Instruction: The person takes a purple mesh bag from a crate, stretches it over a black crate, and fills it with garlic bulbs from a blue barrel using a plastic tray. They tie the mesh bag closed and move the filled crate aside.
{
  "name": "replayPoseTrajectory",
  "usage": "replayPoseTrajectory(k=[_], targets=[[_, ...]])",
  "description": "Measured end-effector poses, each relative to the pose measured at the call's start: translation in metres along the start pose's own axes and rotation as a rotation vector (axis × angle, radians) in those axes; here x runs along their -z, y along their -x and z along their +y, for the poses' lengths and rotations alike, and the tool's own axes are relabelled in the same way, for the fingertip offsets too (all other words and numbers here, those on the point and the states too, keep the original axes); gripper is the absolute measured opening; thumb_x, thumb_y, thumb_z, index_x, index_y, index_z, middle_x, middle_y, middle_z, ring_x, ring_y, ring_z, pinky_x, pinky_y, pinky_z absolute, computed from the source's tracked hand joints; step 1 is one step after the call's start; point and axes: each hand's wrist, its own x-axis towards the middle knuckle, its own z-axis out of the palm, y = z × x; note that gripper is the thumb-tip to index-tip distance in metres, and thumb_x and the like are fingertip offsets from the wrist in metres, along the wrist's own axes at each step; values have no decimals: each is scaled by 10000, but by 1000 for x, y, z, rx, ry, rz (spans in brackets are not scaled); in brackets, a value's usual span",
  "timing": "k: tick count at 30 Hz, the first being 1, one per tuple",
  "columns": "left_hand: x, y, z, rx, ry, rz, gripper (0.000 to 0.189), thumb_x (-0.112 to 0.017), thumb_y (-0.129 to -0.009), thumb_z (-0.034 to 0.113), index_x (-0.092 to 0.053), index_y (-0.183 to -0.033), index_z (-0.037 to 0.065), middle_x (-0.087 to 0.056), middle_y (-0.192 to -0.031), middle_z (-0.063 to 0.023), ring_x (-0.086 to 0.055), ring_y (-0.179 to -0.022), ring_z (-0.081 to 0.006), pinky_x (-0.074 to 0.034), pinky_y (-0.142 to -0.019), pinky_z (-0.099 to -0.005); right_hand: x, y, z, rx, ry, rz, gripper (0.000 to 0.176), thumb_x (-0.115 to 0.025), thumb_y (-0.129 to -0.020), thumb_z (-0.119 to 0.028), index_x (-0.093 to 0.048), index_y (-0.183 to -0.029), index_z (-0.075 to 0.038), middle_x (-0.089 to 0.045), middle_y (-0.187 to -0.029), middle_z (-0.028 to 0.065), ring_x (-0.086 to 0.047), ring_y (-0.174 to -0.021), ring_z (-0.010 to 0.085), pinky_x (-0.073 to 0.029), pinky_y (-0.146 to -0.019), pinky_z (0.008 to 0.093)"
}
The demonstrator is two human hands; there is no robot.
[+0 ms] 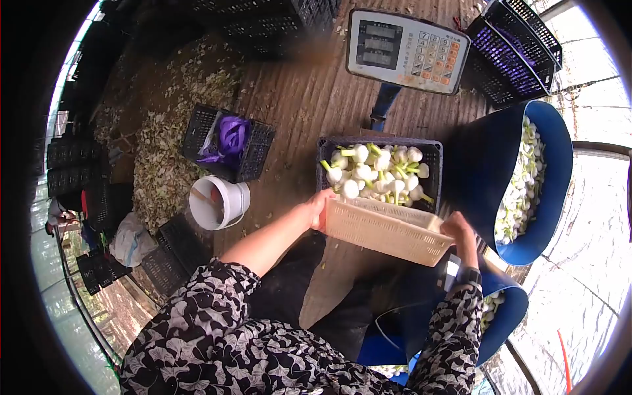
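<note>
A cream plastic basket (388, 236) is tilted at the near edge of a black crate (431, 155). My left hand (319, 209) grips the basket's left end, and my right hand (459, 230) is closed round its right end. White bulbs with short green stems (375, 172) lie in the black crate just beyond the basket. Most of the basket's inside is hidden from view. A dark watch is on my right wrist.
A scale display (408, 51) stands behind the crate. Blue tubs (559, 178) with bulbs are at right. A white bucket (230, 204) and a small crate (262, 153) with purple material stand left. Peelings (168, 151) cover the floor beyond.
</note>
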Motion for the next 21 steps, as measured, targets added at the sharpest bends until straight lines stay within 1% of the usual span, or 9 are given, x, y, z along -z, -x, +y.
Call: replayPoseTrajectory(k=[1, 6, 8, 10, 13, 16, 18, 19, 21], targets=[[3, -3, -2, 22, -23, 6, 529, -382, -694, 419, -486, -1096, 92, -513, -1067, -138, -492, -958, -317, -391, -752, -513, -19, -9, 13, -31, -311, -23, 244, -513, -631, -46, -587, -804, 110, -578, -826, 278, -610, -767, 319, -514, -583, 387], [-5, 20, -12, -109, -81, -91, 524, -389, -725, 377, -454, -1148, 75, -503, -1110, -131, -486, -1012, -281, -394, -815, -476, -73, 3, 67, 401, 19, 133, 155, -546, -595, -91, -613, -662, 30, -582, -733, 240, -595, -715, 349, -484, -667, 377], [-19, 25, -25, -342, -81, -176, 466, -419, -773, 285, -428, -1178, 56, -495, -1135, -106, -479, -1044, -214, -393, -873, -383, -57, 72, 48, 178, -441, 446, 222, -496, -591, -89, -598, -766, 4, -581, -694, 222, -588, -660, 344, -471, -608, 385], [-58, 50, -37, -510, -94, -231, 435, -452, -799, 190, -399, -1204, 42, -481, -1162, -75, -470, -1055, -159, -380, -902, -308, -65, 119, 57, 164, -1118, 559, 283, -513, -658, -72, -559, -920, 26, -593, -682, 97, -572, -593, 189, -463, -572, 299], [-127, 59, -70, -638, -251, -347, 539, -471, -813, 178, -275, -1299, 53, -439, -1209, -53, -436, -1073, -128, -351, -923, -293, -85, 178, 126, 113, -1025, 859, 364, -586, -681, -101, -512, -1005, 47, -573, -839, 102, -537, -696, 153, -449, -627, 266], [-228, 68, -118, -916, -663, -521, 725, -467, -813, 274, -20, -1358, 105, -255, -1324, -90, -260, -1196, -187, -175, -1012, -304, -125, 232, 218, -69, -1341, 915, 359, -568, -739, -95, -459, -1054, 39, -551, -764, 65, -503, -625, 99, -419, -532, 207], [-289, 53, -162, -943, -959, -535, 742, -467, -784, 329, -54, -1358, 100, -244, -1276, -160, -265, -1155, -233, -184, -989, -313, -153, 269, 278, -24, -1384, 880, 358, -591, -736, -117, -469, -1030, 47, -558, -729, 70, -517, -617, 136, -444, -551, 241], [-320, 43, -188, -882, -1195, -380, 731, -467, -770, 341, -109, -1353, 86, -310, -1215, -206, -318, -1108, -275, -217, -973, -321, -141, 303, 280, -337, -1055, 779, 339, -579, -736, -159, -539, -983, 70, -596, -809, 150, -558, -769, 223, -482, -660, 325], [-379, 22, -239, -956, -1356, -323, 728, -475, -738, 374, -183, -1337, 82, -373, -1145, -277, -360, -1070, -367, -288, -940, -358, -177, 321, 313, -257, -1206, 783, 332, -535, -756, -155, -524, -1008, 59, -590, -841, 140, -560, -777, 217, -478, -666, 313]])
